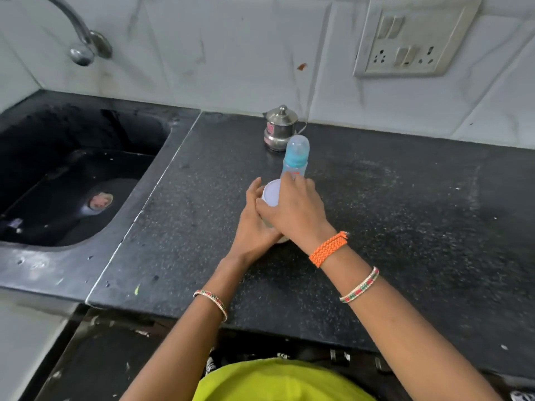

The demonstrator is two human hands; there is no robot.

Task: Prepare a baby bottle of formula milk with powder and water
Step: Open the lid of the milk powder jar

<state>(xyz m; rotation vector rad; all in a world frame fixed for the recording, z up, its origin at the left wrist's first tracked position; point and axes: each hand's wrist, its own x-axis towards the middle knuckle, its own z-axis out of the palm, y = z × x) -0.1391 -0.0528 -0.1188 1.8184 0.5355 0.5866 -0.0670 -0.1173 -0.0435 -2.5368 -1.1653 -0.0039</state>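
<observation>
A small jar with a white lid (271,193) stands on the black granite counter (405,227), mostly hidden by my hands. My left hand (254,224) wraps around the jar's side from the left. My right hand (292,211) grips the white lid from above, fingers curled over its rim. Just behind them stands a clear baby bottle (295,157) with a blue collar and a translucent cap, upright. The jar's contents are not visible.
A small steel pot with a lid (279,130) stands by the wall behind the bottle. A dark sink (72,180) with a tap (82,39) lies to the left. A socket panel (411,39) is on the tiled wall at the right.
</observation>
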